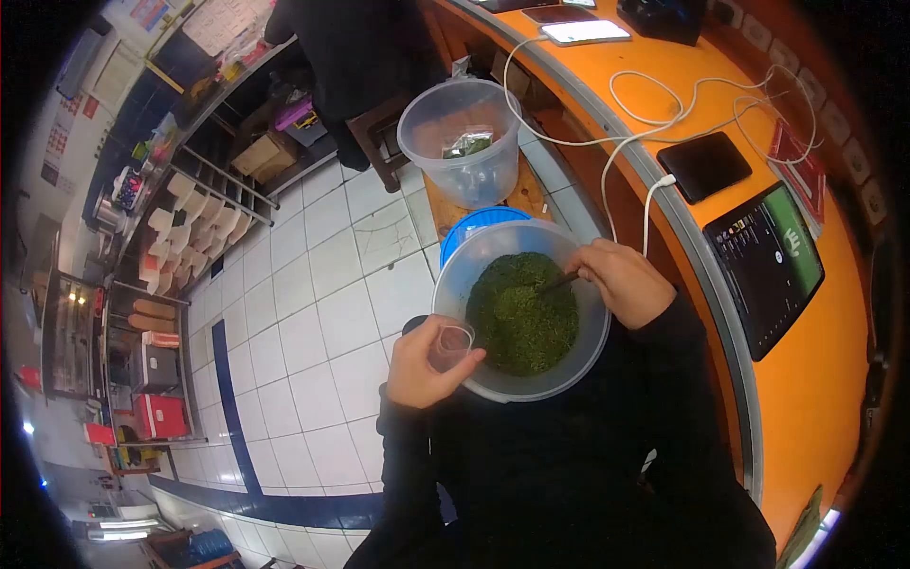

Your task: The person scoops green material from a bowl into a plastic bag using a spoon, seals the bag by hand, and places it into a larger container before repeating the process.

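Note:
A large translucent tub [592,353] rests at my lap, holding a chopped green mixture [524,318]. My left hand [423,364] pinches a small clear cup [449,347] at the tub's left rim. Its fingers are closed round the cup, and I cannot make out anything inside it. On the other side, my right hand [626,282] grips the handle of a dark utensil [557,283], whose lower end is hidden in the green mixture.
Beyond the tub are a blue lid [479,220] and a second clear bucket [445,119] with packets inside. An orange counter [806,417] along the right carries a tablet [764,261], phones and cables. A person in dark clothes [355,57] stands ahead.

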Tool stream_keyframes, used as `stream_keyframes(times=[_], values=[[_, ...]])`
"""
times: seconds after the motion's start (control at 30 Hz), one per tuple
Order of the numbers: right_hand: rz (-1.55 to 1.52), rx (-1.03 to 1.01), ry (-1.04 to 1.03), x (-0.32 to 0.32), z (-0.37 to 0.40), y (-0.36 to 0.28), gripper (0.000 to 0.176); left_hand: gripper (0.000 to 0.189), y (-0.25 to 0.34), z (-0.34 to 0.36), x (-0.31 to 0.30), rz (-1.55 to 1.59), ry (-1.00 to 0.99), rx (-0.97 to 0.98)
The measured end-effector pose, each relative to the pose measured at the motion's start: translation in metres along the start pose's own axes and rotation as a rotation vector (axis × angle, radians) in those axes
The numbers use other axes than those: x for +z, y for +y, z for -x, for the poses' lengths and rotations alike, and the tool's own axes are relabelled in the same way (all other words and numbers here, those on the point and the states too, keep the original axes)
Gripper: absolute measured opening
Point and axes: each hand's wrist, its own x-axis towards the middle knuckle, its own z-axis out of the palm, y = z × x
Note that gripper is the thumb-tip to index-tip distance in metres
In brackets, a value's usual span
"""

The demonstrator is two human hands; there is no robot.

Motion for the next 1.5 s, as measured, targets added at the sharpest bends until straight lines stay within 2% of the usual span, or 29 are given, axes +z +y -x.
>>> stream_keyframes(times=[0.57, 0.73, 0.83, 1.0, 1.07, 1.1, 1.17, 1.2, 1.23, 1.3, 1.33, 1.37, 1.4, 1.43, 1.5], values=[[-0.042, -0.105, 0.031, -0.01, 0.01, -0.022, 0.013, 0.043, 0.005, -0.016, 0.019, -0.13, -0.026, 0.039], [0.165, -0.303, 0.124, 0.011, 0.008, -0.035, 0.019, 0.044, 0.015, -0.022, 0.027, -0.215, -0.032, 0.034], [0.188, -0.349, 0.143, 0.03, 0.013, -0.059, 0.021, 0.043, 0.017, -0.026, 0.033, -0.266, -0.019, 0.092], [0.167, -0.408, 0.247, 0.022, 0.019, -0.062, 0.024, 0.04, 0.013, -0.024, 0.033, -0.135, -0.012, -0.006], [0.127, -0.376, 0.396, 0.013, 0.023, -0.055, 0.023, 0.042, -0.002, -0.022, 0.03, -0.091, 0.024, 0.016], [0.128, -0.374, 0.397, 0.01, 0.025, -0.052, 0.023, 0.043, -0.008, -0.02, 0.027, -0.049, 0.06, 0.042], [0.067, -0.264, 0.501, 0.003, 0.03, -0.048, 0.019, 0.041, -0.018, -0.014, 0.018, 0.01, 0.058, 0.044], [0.078, -0.229, 0.509, -0.004, 0.033, -0.052, 0.016, 0.04, -0.02, -0.011, 0.014, 0.175, 0.127, -0.035], [0.077, -0.222, 0.51, -0.003, 0.036, -0.049, 0.016, 0.039, -0.019, -0.008, 0.012, 0.337, 0.193, -0.116], [0.085, -0.097, 0.436, 0.003, 0.04, -0.039, 0.014, 0.036, -0.011, -0.003, 0.018, 0.33, 0.14, -0.154], [0.082, -0.099, 0.43, 0.01, 0.042, -0.031, 0.014, 0.037, -0.007, -0.002, 0.022, 0.368, 0.079, -0.124], [0.124, -0.064, 0.309, 0.018, 0.043, -0.02, 0.018, 0.038, -0.005, -0.001, 0.025, 0.409, 0.017, -0.092], [0.167, -0.026, 0.192, 0.026, 0.043, -0.013, 0.022, 0.039, -0.01, -0.006, 0.023, 0.419, 0.092, -0.038], [0.166, -0.019, 0.198, 0.033, 0.045, -0.01, 0.022, 0.039, -0.01, -0.006, 0.025, 0.418, 0.084, -0.036], [0.272, -0.002, 0.091, 0.044, 0.048, -0.011, 0.035, 0.04, 0.0, -0.008, 0.03, 0.286, 0.036, -0.043]])
